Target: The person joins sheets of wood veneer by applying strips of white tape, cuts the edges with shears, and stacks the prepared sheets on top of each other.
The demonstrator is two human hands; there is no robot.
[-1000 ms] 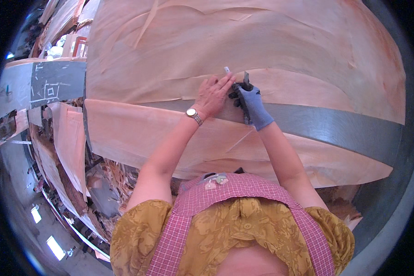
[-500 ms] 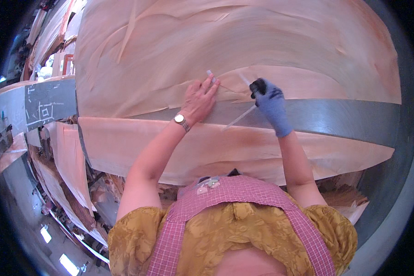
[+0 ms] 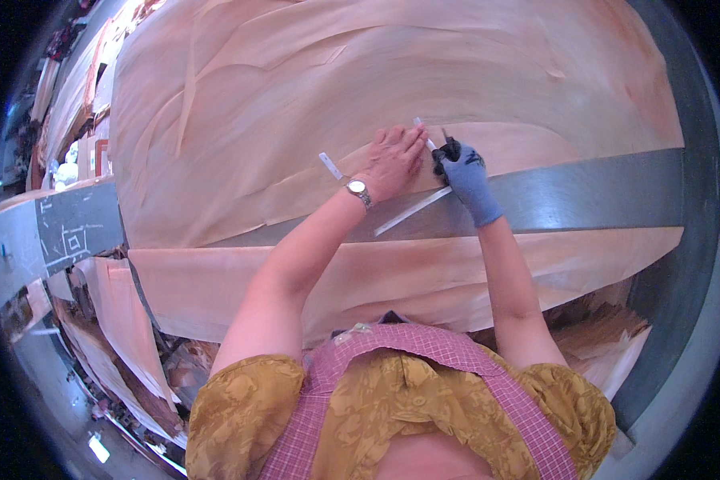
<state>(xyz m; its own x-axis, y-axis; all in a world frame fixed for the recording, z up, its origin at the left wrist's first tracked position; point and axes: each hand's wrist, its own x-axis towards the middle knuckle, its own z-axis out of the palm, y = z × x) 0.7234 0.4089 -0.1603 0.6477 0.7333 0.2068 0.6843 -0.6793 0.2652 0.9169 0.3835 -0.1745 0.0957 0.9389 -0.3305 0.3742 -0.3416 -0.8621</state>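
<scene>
A large pale-pink wood veneer sheet (image 3: 376,88) lies across a grey metal table (image 3: 600,196). My left hand (image 3: 394,158), bare and with a wristwatch, presses flat on the sheet near its front edge, fingers together. My right hand (image 3: 466,178) wears a blue-grey glove and grips a small dark tool (image 3: 446,150) right beside the left fingertips. A white tape strip (image 3: 412,210) runs from that hand down-left over the table. A short piece of white tape (image 3: 330,166) sits on the veneer left of my left hand.
A second veneer sheet (image 3: 376,280) hangs over the table's near edge. More veneer stacks (image 3: 120,320) lie at lower left and at right (image 3: 608,336). A grey panel with chalk marks (image 3: 64,236) is at the left.
Both hands have shifted along the sheet's edge. The white tape strip has come into view trailing from my right hand, and my left hand is pressed flat beside it.
</scene>
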